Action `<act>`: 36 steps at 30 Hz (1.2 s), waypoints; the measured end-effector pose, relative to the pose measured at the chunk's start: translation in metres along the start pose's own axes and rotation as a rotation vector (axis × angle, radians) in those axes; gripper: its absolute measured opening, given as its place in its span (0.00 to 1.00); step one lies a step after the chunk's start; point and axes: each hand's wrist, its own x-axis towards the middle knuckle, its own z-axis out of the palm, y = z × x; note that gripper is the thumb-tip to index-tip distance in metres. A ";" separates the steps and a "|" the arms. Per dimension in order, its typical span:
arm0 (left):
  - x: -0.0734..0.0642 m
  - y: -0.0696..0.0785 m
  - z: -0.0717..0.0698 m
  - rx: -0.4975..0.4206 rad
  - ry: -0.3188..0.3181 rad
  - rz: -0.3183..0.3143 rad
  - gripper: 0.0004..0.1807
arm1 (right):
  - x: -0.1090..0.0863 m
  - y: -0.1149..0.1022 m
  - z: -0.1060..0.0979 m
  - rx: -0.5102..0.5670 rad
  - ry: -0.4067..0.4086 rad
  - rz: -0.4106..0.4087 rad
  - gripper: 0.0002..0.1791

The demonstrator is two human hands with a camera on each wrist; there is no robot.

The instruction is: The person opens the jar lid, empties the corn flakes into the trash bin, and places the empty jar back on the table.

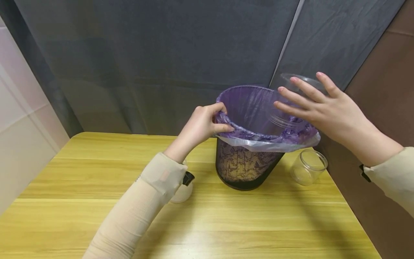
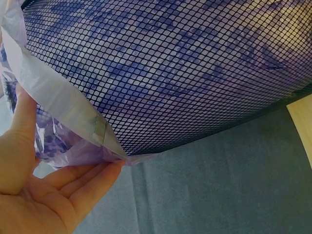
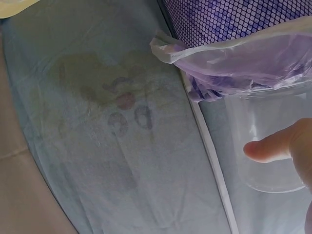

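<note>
A black mesh trash can stands on the table, lined with a purple bag whose pale edge folds over the rim. My left hand grips the lined rim at its left side, thumb and fingers on the bag's fold. Over the right side of the rim, my right hand holds a clear jar. Its fingers spread along one side of the jar, and the thumb presses the other. The jar's ringed end points down into the can's opening.
To the right of the can, a second clear jar sits near the right edge of the wooden table. A bottle with a black nozzle is partly hidden behind the left forearm. Grey curtain hangs behind the table.
</note>
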 end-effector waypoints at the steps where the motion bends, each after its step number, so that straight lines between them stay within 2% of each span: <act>1: 0.000 0.000 0.000 -0.001 0.000 0.000 0.18 | 0.000 0.000 0.000 -0.004 0.004 0.002 0.61; 12: 0.000 0.000 -0.001 -0.014 -0.001 -0.002 0.17 | -0.001 -0.001 -0.002 -0.069 0.005 0.034 0.64; 22: 0.001 -0.002 -0.001 -0.002 0.002 0.002 0.17 | -0.001 -0.001 -0.005 -0.056 0.012 0.092 0.61; 26: 0.001 -0.001 -0.001 -0.005 0.003 0.003 0.17 | -0.002 0.000 -0.005 -0.082 0.055 0.133 0.58; 32: 0.001 -0.001 0.000 -0.011 0.000 -0.001 0.17 | -0.001 -0.002 -0.003 -0.059 0.176 0.207 0.49; 36: 0.001 -0.001 0.000 -0.014 -0.001 -0.003 0.17 | -0.004 -0.001 -0.002 -0.028 0.188 0.233 0.46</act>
